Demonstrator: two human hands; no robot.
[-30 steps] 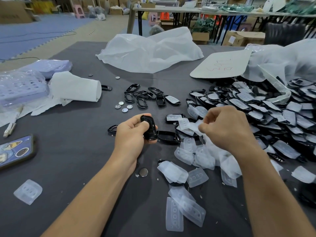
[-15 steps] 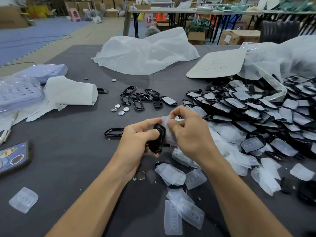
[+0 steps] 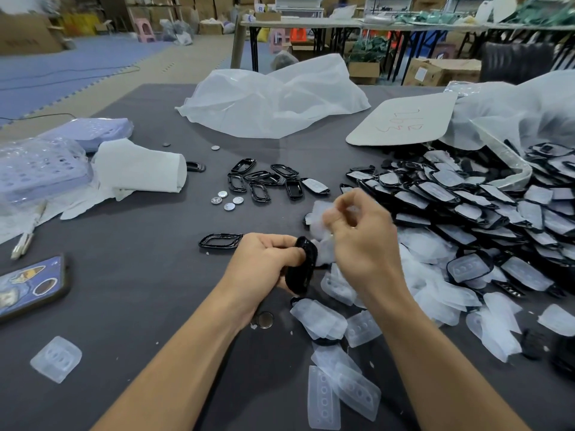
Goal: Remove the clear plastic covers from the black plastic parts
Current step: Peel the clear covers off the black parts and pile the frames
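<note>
Dark grey tabletop [image 3: 130, 275] fills the view, with cartons [image 3: 441, 71] on the workshop floor behind it. Near its middle the left hand [image 3: 264, 262] grips a black part [image 3: 301, 269] held on edge, thumb and fingers curled round it. The right hand [image 3: 364, 244] pinches a clear cover [image 3: 319, 213] between thumb and fingertips. Half a second ago this hand was pressed close against the part, picking at the cover. Now it has risen and drawn off toward the right edge, and the cover comes up with it. The cover is blurred and its lower end is just beside the part; whether it still clings there I cannot tell. The left hand has barely shifted.

Along the right edge lies a heap of covered parts [image 3: 466, 206], and between that heap and the near edge is a litter of loose covers [image 3: 329, 321]. Toward the far edge from the hands lie bare black frames [image 3: 258, 181] and a few coins [image 3: 228, 200]. One more frame [image 3: 221, 241] sits just beside the left hand. A phone [image 3: 31, 284] lies at the left edge, and a white bag [image 3: 273, 98] lies near the far edge.
</note>
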